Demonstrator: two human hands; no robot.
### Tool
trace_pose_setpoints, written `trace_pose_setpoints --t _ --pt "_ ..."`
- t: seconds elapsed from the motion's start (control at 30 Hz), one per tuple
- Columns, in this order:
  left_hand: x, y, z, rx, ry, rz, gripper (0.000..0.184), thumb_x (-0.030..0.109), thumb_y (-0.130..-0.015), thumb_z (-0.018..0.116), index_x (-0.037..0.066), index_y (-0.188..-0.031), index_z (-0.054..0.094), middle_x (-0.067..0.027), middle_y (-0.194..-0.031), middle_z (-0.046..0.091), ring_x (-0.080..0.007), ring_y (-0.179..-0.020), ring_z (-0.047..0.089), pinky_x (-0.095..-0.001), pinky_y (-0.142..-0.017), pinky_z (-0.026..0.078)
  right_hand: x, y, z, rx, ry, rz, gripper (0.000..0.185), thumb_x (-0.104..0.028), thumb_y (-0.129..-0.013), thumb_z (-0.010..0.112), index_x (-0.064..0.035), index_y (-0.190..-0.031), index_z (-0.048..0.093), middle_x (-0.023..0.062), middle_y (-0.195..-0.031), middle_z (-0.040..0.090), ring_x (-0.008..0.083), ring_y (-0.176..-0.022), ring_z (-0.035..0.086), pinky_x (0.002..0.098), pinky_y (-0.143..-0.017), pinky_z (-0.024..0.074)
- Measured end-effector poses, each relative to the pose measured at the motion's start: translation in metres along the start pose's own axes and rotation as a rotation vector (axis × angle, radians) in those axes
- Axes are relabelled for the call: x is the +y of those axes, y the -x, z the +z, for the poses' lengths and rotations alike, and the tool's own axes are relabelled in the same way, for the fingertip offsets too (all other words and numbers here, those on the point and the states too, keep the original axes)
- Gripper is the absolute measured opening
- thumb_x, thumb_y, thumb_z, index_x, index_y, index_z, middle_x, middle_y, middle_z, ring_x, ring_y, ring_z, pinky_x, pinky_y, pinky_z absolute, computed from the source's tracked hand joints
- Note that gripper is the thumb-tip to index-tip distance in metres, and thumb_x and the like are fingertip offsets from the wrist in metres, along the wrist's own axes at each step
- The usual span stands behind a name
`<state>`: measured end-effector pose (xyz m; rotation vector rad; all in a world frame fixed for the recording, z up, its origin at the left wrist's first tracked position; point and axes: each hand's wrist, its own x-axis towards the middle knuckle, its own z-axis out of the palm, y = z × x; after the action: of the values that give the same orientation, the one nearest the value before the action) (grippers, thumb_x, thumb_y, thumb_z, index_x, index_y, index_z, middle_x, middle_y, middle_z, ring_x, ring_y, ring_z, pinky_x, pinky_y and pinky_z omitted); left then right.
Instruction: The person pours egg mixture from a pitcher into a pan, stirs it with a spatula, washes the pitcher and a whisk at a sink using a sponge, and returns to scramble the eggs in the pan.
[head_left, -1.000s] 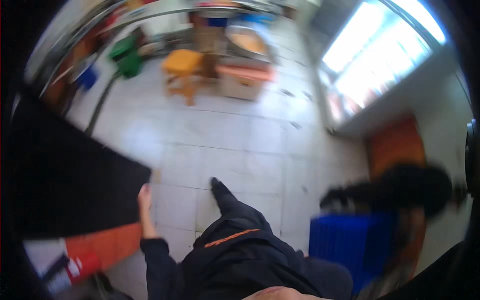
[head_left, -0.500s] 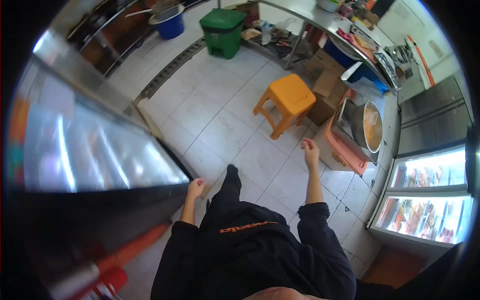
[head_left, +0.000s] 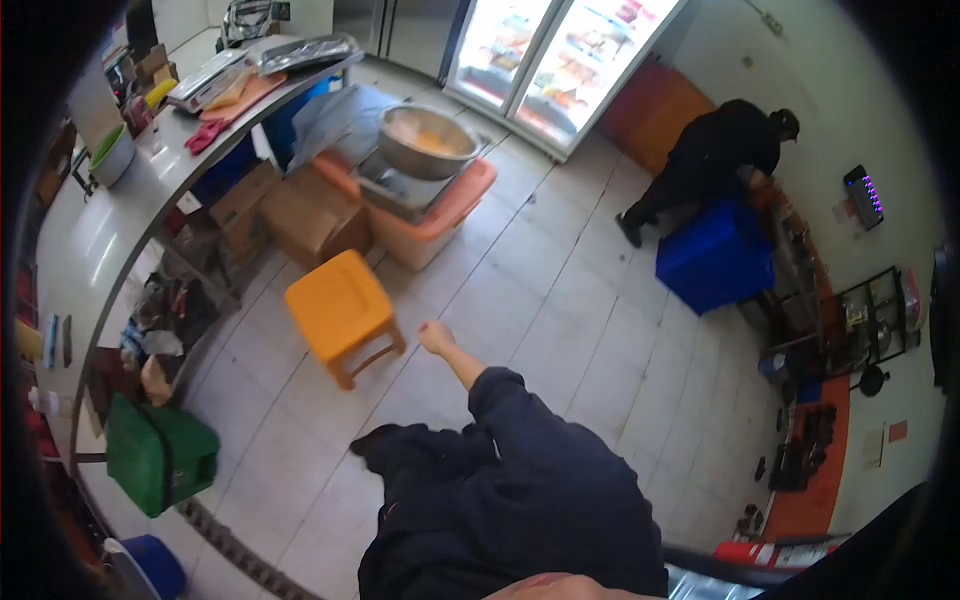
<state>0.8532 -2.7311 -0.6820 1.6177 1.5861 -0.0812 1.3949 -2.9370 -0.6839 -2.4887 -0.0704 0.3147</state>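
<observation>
My right hand (head_left: 436,339) is out in front of my body, above the tiled floor, at the end of a dark sleeve. Its fingers look curled in, and I see nothing held in them. Nearest to it is an orange plastic stool (head_left: 340,300), just to its left in the view. My left hand is out of view. Beyond the stool, a large metal bowl (head_left: 430,160) with orange-yellow contents sits on a metal tray, on top of a pink-lidded bin (head_left: 430,215).
A cardboard box (head_left: 315,215) stands beside the bin. A steel table (head_left: 100,245) runs along the left, near a green bin (head_left: 160,455). Lit glass-door fridges (head_left: 560,70) are at the back. Another person (head_left: 715,155) bends near a blue bin (head_left: 718,255).
My view has swung to the right, so the stool and bins sit further left. The other person and the blue bin have come into view. My left hand has left the view.
</observation>
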Motion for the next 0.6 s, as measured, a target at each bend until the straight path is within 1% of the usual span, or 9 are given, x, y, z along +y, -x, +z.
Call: trace_pose_setpoints --t 0.07,0.13,0.27,0.37,0.43,0.5,0.53,0.57,0.6 --pt "-0.029 -0.047 -0.074 0.018 -0.007 -0.075 0.032 0.030 -0.077 0.050 0.000 -0.084 0.057 -0.0193 -0.079 0.058 -0.0318 -0.078 0.056 -0.0410 -0.068 0.042 -0.105 0.030 0.075 0.022 -0.106 0.059 0.019 -0.020 -0.071 0.050 -0.0067 -0.076 0.062 0.0168 -0.077 0.060 0.0320 -0.075 0.059 0.0398 -0.067 0.0456" --pt "-0.061 -0.083 -0.145 0.045 0.011 -0.183 0.032 0.030 -0.078 0.050 0.000 -0.085 0.057 -0.0192 -0.080 0.058 -0.0316 -0.079 0.056 -0.0405 -0.069 0.042 -0.183 0.053 0.205 -0.321 0.138 -0.012 0.020 -0.021 -0.070 0.050 -0.0089 -0.080 0.063 0.0149 -0.077 0.061 0.0292 -0.074 0.059 0.0380 -0.067 0.0460" --pt "-0.153 -0.141 -0.270 0.098 0.053 -0.370 0.033 0.030 -0.078 0.049 0.000 -0.088 0.056 -0.0190 -0.083 0.059 -0.0313 -0.082 0.056 -0.0396 -0.071 0.043 -0.393 0.188 0.332 -0.867 0.306 -0.701 0.025 -0.026 -0.070 0.054 -0.0110 -0.088 0.063 0.0121 -0.086 0.062 0.0263 -0.080 0.058 0.0364 -0.071 0.0456" --pt "-0.254 -0.181 -0.344 0.112 -0.019 -0.407 0.033 0.030 -0.079 0.048 0.000 -0.091 0.056 -0.0189 -0.084 0.059 -0.0311 -0.084 0.056 -0.0389 -0.073 0.043 -0.490 0.254 0.400 -1.114 0.287 -0.552 0.031 -0.030 -0.073 0.057 -0.0111 -0.097 0.061 0.0078 -0.080 0.063 0.0162 -0.067 0.057 0.0315 -0.060 0.0462" --pt "-0.299 -0.219 -0.412 0.148 -0.132 -0.361 0.033 0.030 -0.079 0.048 0.000 -0.092 0.056 -0.0188 -0.086 0.059 -0.0309 -0.086 0.056 -0.0384 -0.074 0.043 -0.495 0.275 0.456 -0.983 -0.016 -0.604 0.034 -0.030 -0.077 0.052 -0.0036 -0.096 0.060 0.0076 -0.070 0.061 0.0149 -0.057 0.054 0.0298 -0.054 0.0445" --pt "-0.319 -0.267 -0.481 0.214 -0.197 -0.280 0.034 0.029 -0.079 0.048 0.000 -0.093 0.056 -0.0187 -0.087 0.059 -0.0307 -0.087 0.056 -0.0380 -0.075 0.043 -0.490 0.286 0.481 -0.861 0.205 -0.583 0.033 -0.032 -0.078 0.049 -0.0022 -0.084 0.063 0.0103 -0.066 0.061 0.0172 -0.060 0.057 0.0315 -0.055 0.0452" --pt "-0.313 -0.293 -0.519 0.268 -0.184 -0.260 0.034 0.029 -0.080 0.047 0.000 -0.094 0.056 -0.0187 -0.087 0.059 -0.0307 -0.088 0.056 -0.0377 -0.076 0.043 -0.491 0.281 0.490 -0.768 0.539 -0.819 0.035 -0.035 -0.077 0.051 -0.0019 -0.081 0.063 0.0114 -0.065 0.061 0.0177 -0.062 0.059 0.0321 -0.055 0.0457" --pt "-0.314 -0.326 -0.550 0.357 -0.144 -0.204 0.034 0.029 -0.080 0.047 0.000 -0.095 0.056 -0.0186 -0.088 0.059 -0.0306 -0.088 0.056 -0.0375 -0.076 0.043 -0.492 0.286 0.499 -0.893 0.520 -0.696 0.031 -0.036 -0.073 0.054 -0.0065 -0.077 0.065 0.0138 -0.072 0.062 0.0225 -0.067 0.061 0.0361 -0.064 0.0462" --pt "-0.239 -0.330 -0.611 0.393 -0.023 -0.314 0.027 0.025 -0.077 0.050 0.002 -0.091 0.057 -0.0183 -0.087 0.059 -0.0319 -0.087 0.056 -0.0379 -0.074 0.044 -0.505 0.297 0.493 -1.032 0.348 -0.550 0.028 -0.030 -0.075 0.055 -0.0029 -0.078 0.064 0.0126 -0.070 0.062 0.0194 -0.062 0.060 0.0333 -0.059 0.0477"
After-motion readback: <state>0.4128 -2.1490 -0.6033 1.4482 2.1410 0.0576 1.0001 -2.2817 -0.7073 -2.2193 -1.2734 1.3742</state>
